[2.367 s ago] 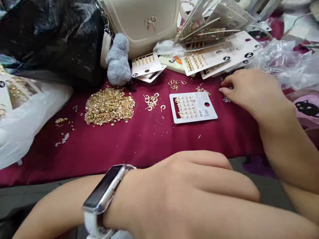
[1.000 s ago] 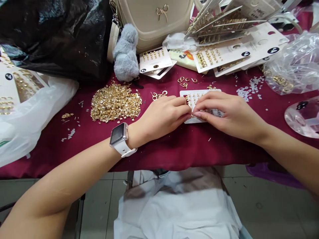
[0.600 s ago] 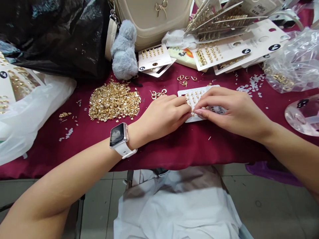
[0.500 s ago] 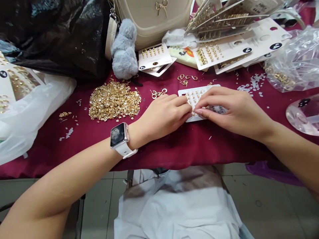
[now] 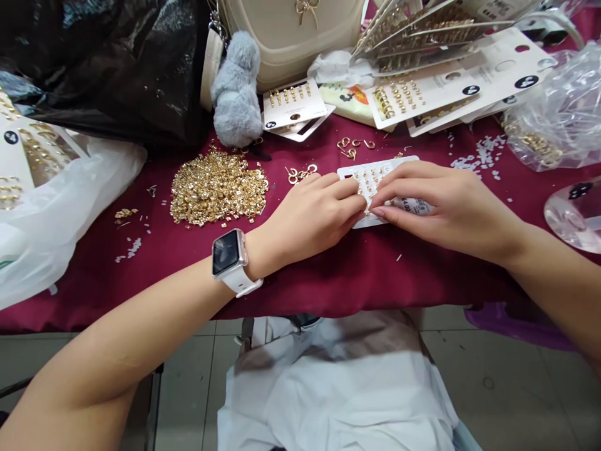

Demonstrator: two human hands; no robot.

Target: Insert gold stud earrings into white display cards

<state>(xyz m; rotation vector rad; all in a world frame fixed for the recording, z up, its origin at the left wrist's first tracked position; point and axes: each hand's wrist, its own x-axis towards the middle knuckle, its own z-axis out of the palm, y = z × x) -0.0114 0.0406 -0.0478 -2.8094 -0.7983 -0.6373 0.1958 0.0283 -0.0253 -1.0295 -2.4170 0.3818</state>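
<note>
A white earring card [image 5: 345, 172] with rows of small gold stud earrings [image 5: 370, 175] lies on the cloth under both hands. My left hand [image 5: 319, 210], a smartwatch on its wrist, is closed with curled fingers over the card's left and lower part; its fingertips are hidden. From the other side my right hand [image 5: 436, 200] pinches thumb and forefinger together over the card, close to the left fingertips. Whatever is in that pinch is too small to make out. Part of a price sticker [image 5: 417, 205] shows beneath the right hand.
A heap of gold earring backs [image 5: 218, 188] lies left of the hands, with loose hoop earrings [image 5: 300, 174] nearby. Further back are a grey plush charm [image 5: 237, 94], a cream bag [image 5: 282, 37] and stacked earring cards [image 5: 436, 88]. Plastic bags [image 5: 558, 113] flank the cloth.
The whole view has shifted slightly, so everything sits a little further right and higher. Both hands keep almost the same pose on the card.
</note>
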